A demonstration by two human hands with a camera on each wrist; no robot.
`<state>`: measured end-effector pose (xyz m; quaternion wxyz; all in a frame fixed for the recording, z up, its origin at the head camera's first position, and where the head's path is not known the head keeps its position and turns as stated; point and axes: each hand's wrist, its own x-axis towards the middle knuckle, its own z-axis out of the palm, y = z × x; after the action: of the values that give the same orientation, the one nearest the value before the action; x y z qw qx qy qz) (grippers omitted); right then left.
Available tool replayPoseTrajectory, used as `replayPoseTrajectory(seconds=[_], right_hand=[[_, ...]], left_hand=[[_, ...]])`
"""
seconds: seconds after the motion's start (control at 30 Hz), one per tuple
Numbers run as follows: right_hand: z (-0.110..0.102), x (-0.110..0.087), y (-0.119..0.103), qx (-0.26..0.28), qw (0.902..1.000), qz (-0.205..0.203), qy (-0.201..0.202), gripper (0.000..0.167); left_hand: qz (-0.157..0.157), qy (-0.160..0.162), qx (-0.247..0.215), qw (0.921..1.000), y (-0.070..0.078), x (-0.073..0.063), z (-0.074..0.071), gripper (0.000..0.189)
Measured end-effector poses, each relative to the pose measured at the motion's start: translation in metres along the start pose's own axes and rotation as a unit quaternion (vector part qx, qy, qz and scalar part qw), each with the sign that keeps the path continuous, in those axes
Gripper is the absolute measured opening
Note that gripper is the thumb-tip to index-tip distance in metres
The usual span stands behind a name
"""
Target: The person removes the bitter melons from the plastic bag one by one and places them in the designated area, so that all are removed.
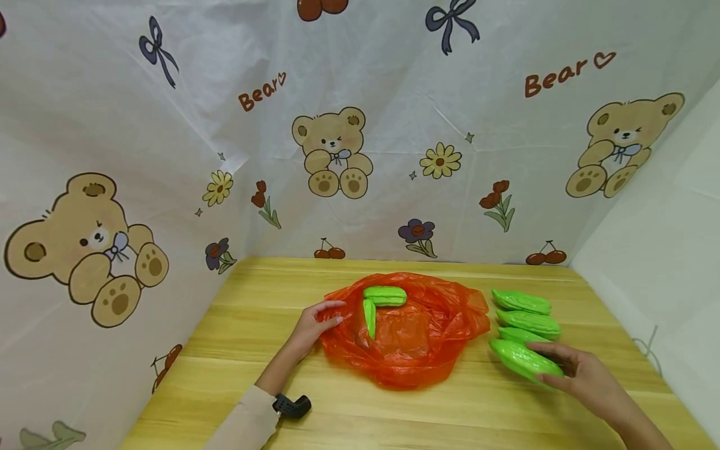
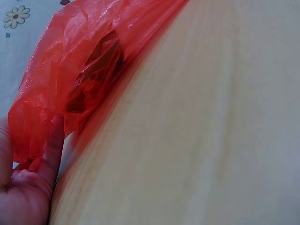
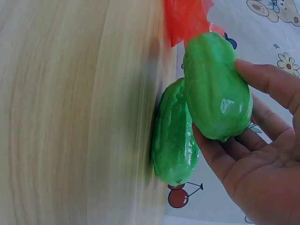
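Observation:
My right hand (image 1: 590,378) grips a bright green bitter melon (image 1: 523,359) between thumb and fingers at its blunt end. The right wrist view shows this held melon (image 3: 218,89) raised off the wooden table, overlapping another melon (image 3: 176,140) behind it. Three more bitter melons lie in a column just beyond, the farthest melon (image 1: 523,302) at the top. On the left, my left hand (image 1: 309,325) holds the rim of a red plastic bag (image 1: 394,375), with the film between thumb and fingers in the left wrist view. Inside the spread bag are two green pieces, one lengthwise melon (image 1: 385,296) and one narrow melon (image 1: 369,319).
The wooden table (image 1: 349,415) runs back to a white cloth wall (image 1: 388,231) printed with bears and flowers. A plain white wall (image 1: 658,275) stands to the right, with a thin cable (image 1: 649,347) beside the table edge. A dark band (image 1: 292,406) circles the left wrist.

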<state>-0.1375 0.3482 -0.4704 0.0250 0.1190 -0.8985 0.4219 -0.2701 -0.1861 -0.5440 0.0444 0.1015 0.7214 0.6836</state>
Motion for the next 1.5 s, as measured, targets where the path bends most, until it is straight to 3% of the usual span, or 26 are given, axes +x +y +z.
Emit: replayPoseTrajectory(seconds=[0.4, 0.97, 1.5], right_hand=[[0.001, 0.001, 0.005, -0.002, 0.9997, -0.007, -0.021, 0.046], [-0.002, -0.001, 0.014, -0.042, 0.9978, 0.029, -0.043, 0.05], [0.001, -0.005, 0.021, -0.049, 0.9979, -0.026, -0.032, 0.044]], left_hand=[[0.0, -0.009, -0.007, 0.9999, 0.0, 0.002, -0.001, 0.042], [0.001, -0.004, -0.001, 1.0, -0.003, 0.004, -0.001, 0.04], [-0.003, -0.01, -0.006, 0.9999, -0.004, 0.002, -0.002, 0.039]])
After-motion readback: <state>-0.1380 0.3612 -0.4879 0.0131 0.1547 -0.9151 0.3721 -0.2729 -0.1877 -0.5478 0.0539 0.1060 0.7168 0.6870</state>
